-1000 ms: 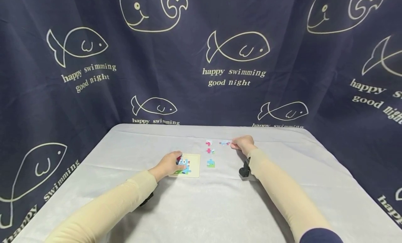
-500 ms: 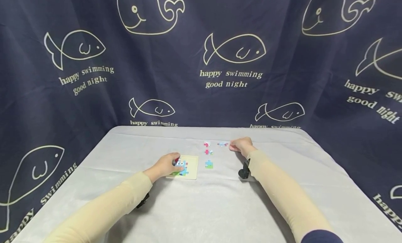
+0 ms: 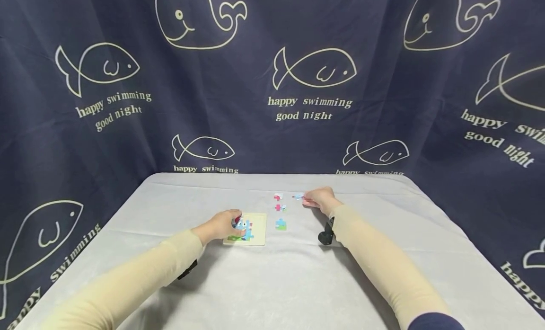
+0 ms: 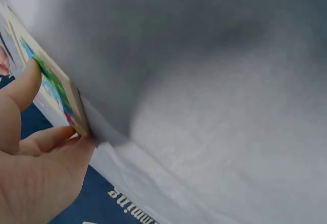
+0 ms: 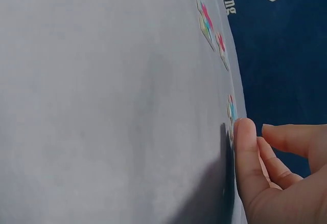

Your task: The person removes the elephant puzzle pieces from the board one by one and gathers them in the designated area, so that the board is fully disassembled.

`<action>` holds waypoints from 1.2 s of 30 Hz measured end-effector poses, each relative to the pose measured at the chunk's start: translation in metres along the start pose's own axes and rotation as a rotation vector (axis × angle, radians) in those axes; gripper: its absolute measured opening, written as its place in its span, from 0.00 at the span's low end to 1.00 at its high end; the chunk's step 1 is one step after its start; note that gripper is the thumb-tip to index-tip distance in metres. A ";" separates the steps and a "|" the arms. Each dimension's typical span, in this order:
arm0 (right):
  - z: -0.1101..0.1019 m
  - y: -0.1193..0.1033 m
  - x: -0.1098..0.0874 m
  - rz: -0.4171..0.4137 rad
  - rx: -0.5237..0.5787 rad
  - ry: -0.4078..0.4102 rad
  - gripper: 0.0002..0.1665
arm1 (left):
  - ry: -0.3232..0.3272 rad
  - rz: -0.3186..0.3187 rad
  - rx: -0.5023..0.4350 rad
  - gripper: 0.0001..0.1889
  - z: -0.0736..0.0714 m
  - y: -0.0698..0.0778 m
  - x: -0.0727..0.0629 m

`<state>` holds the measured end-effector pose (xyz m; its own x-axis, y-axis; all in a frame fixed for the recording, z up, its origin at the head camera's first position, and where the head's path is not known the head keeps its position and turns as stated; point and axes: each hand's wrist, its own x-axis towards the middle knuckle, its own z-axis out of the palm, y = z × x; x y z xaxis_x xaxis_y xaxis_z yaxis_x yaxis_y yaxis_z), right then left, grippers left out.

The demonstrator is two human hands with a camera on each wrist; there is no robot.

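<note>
Nearest, our left hand (image 3: 223, 224) grips the puzzle board (image 3: 263, 229), thumb on top; beyond the blue-green piece (image 3: 281, 225), our right hand (image 3: 320, 199) is at the farther blue piece (image 3: 298, 196), pinching or not we can't tell. We'd best take it lightly by its edges.

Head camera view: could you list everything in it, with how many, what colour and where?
Backdrop: one, dark blue with pale fish, whales and lettering, behind and beside the tablecloth.
Tablecloth: one, pale grey, beneath everything else on it.
Puzzle board: one, cream, left of centre.
Picture pieces: count unclear, blue, green and red, on the board.
Loose pieces: at least four, blue, red, green and white, right of the board.
Wrist devices: two, black, one at each wrist.
Sleeves: two, cream; dark blue fabric at lower right.
Left hand: one, bare, holding the board.
Right hand: one, bare, fingertips at the rightmost loose piece; contact unclear.
</note>
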<state>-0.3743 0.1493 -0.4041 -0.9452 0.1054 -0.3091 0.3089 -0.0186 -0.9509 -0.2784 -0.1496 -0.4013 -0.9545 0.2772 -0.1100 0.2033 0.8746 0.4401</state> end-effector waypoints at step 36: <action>0.058 0.014 -0.028 -0.005 -0.018 -0.186 0.19 | -0.030 0.049 0.000 0.41 0.001 -0.007 -0.005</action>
<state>-0.3493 0.0882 -0.4098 -0.9495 -0.0804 -0.3032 0.3042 -0.0003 -0.9526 -0.2752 -0.1570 -0.4044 -0.9364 0.3315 -0.1148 0.2496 0.8596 0.4459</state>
